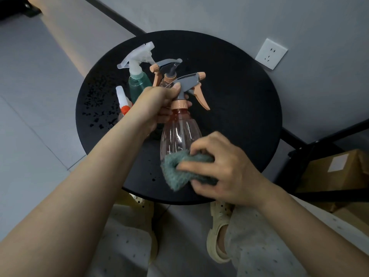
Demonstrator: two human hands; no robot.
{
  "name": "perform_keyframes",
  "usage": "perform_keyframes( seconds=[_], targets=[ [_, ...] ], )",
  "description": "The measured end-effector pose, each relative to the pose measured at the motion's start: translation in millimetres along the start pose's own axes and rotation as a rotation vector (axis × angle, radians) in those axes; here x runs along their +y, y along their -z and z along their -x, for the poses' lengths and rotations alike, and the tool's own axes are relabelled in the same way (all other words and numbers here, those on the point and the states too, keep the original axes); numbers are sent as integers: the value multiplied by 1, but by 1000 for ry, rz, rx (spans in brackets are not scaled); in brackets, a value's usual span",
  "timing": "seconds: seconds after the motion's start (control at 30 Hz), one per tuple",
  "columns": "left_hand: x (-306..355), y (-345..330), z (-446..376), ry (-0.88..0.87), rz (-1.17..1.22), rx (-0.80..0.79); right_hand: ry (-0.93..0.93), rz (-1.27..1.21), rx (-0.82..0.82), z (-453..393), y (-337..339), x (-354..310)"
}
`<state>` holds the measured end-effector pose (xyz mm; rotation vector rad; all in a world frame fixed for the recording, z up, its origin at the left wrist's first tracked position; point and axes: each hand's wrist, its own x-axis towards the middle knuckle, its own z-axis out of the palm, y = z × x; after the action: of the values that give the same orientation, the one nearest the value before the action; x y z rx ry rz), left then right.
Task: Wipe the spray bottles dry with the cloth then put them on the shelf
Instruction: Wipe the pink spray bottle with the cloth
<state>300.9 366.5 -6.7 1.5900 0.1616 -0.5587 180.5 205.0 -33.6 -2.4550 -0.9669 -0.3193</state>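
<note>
My left hand grips the neck of a clear pink spray bottle with a grey and orange trigger head, holding it above the round black table. My right hand presses a teal cloth against the bottle's lower end. Behind my left hand stand a green bottle with a white trigger, a second pink bottle with a grey and orange head, and a small white and orange bottle, partly hidden by my wrist.
Water drops dot the left side of the table. A black shelf frame stands at the right with a cardboard box inside. A wall socket is on the wall behind. My feet in sandals are below the table edge.
</note>
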Motion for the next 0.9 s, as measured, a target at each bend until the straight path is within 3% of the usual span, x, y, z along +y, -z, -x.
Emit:
perform_keyframes(
  seconds=[0.17, 0.43, 0.53, 0.9],
  targets=[
    [-1, 1, -1, -3, -6, -27, 63, 40, -6, 2, -2, 1],
    [-4, -13, 1, 32, 9, -116, -382, -259, 233, -13, -3, 11],
    [-4, -14, 2, 39, 3, -119, -457, -309, 255, -15, -4, 11],
    [1, 4, 0, -9, -36, -25, -7, -87, -28, 4, 3, -3]
  ],
)
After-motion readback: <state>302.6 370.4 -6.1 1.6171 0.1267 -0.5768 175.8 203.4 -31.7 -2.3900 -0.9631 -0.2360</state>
